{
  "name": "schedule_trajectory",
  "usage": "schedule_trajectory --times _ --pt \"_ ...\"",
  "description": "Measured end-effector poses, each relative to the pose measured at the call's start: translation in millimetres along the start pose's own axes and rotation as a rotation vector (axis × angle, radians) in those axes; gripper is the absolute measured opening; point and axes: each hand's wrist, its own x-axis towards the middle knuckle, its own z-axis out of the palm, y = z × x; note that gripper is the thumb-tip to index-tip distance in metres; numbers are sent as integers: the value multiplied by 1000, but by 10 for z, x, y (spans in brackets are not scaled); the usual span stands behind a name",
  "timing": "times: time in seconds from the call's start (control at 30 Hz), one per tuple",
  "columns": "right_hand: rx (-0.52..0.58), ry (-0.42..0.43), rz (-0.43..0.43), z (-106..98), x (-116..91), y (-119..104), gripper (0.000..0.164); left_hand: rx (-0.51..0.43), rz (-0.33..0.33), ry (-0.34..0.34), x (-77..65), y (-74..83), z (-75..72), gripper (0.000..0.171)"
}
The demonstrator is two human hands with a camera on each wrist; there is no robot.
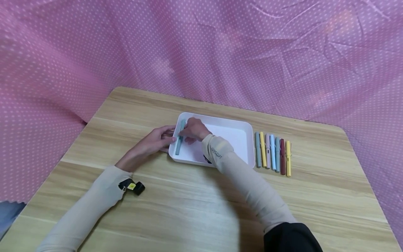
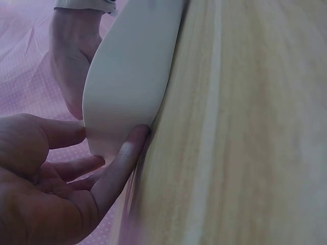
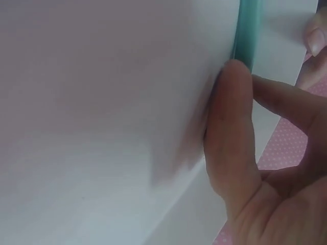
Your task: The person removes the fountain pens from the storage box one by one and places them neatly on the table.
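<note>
A shallow white tray (image 1: 217, 120) lies on the wooden table. My left hand (image 1: 157, 140) holds its left end, with thumb and fingers about the rim and outer wall; the left wrist view shows one fingertip (image 2: 135, 140) low on that wall, close to the tabletop. Inside the tray, along its left side, lies a teal pen (image 1: 178, 147). My right hand (image 1: 196, 129) pinches this pen near its middle. From the right wrist, the pen (image 3: 249, 30) shows just past the thumb and finger, and the fingers partly cover it.
Right of the tray, a row of several pens lies side by side: teal, yellow (image 1: 263, 150), mauve, light blue, dark red (image 1: 282, 157), and another yellow at the end. A pink dotted cloth (image 1: 220, 52) hangs behind the table (image 1: 189, 199).
</note>
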Motion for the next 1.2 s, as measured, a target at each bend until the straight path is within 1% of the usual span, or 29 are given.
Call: schedule_trajectory --times 0.27,0.47,0.63,0.77,0.9,1.07,1.2 --pt "-18 8 15 13 -10 -22 20 -7 18 -6 9 -6 -11 62" --pt "-49 -5 28 -2 -6 -34 22 -8 14 -6 4 -1 -9 62" --pt "-55 -6 28 0 -7 -31 27 -5 13 -4 2 -3 -7 62" --pt "-51 5 10 -2 2 -3 32 -1 10 -3 -1 2 -5 62" --pt "-4 23 0 -16 14 48 31 -5 10 1 -10 11 0 61" --pt "79 40 20 -35 18 94 32 -8 6 7 -8 12 4 61" --pt "176 26 37 -63 19 124 31 -8 3 9 -4 3 2 61"
